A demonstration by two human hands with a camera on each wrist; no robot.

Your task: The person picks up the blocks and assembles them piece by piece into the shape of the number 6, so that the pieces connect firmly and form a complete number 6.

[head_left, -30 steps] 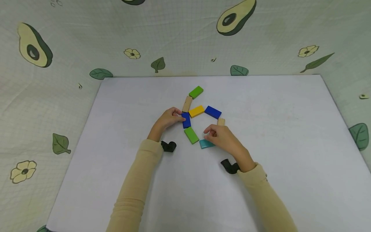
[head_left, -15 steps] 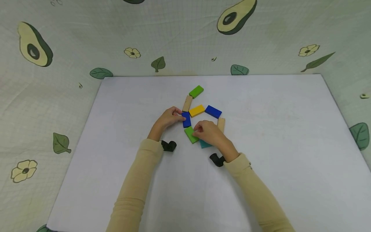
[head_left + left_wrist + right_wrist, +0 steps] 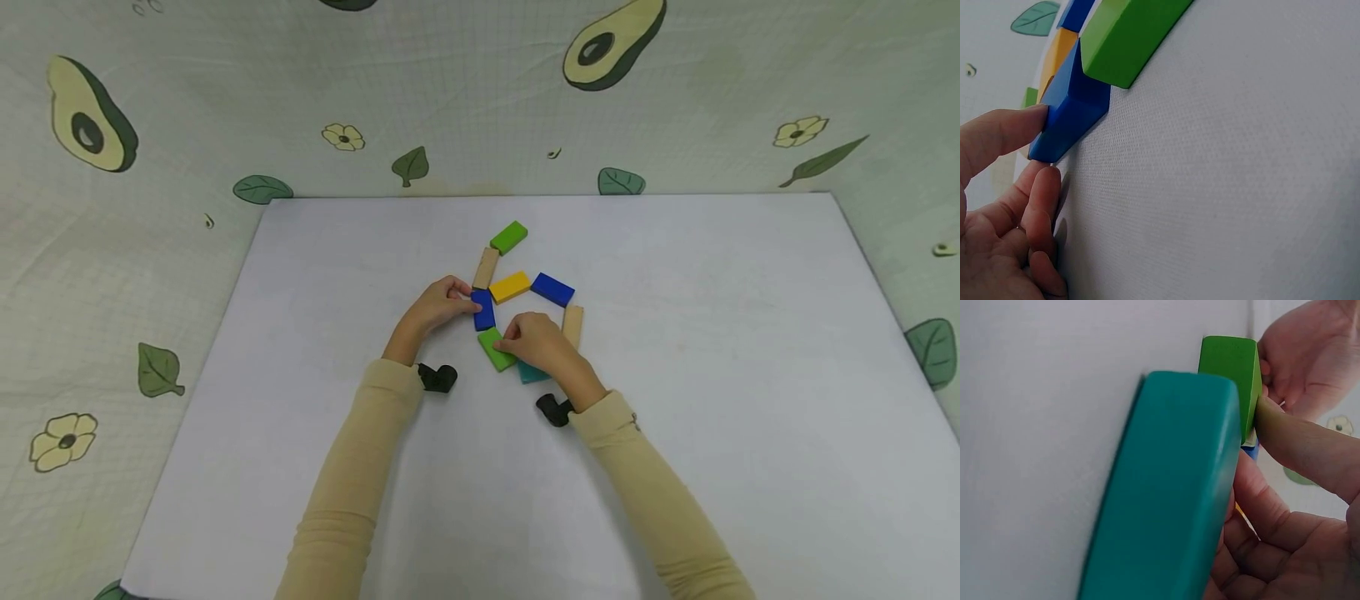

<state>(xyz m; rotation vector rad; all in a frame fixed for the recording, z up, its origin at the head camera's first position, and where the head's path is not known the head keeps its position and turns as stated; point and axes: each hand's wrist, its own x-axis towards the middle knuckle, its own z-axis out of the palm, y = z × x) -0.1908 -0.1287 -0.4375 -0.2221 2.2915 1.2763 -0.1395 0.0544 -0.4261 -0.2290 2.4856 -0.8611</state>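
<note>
Flat coloured wooden blocks lie end to end on the white table in a curving line. My left hand [image 3: 438,304] pinches a blue block [image 3: 484,318] at its left edge; in the left wrist view the thumb is on top of that block and the fingertips are at its end. Just below, my right hand [image 3: 546,343] holds a green block [image 3: 498,362] between thumb and index finger. A teal block [image 3: 1160,487], large in the right wrist view, lies beside the green one. The right hand partly covers it in the head view.
Farther along lie a yellow block [image 3: 510,287], another blue block [image 3: 552,289] and a plain wood block [image 3: 573,323]. A second plain block [image 3: 486,268] and a green block [image 3: 509,237] reach toward the back. Behind the table [image 3: 712,350] hangs an avocado-print cloth [image 3: 480,83].
My right hand has moved left from above the teal block to the lower green block and taken hold of it. The left hand stays at the blue block.
</note>
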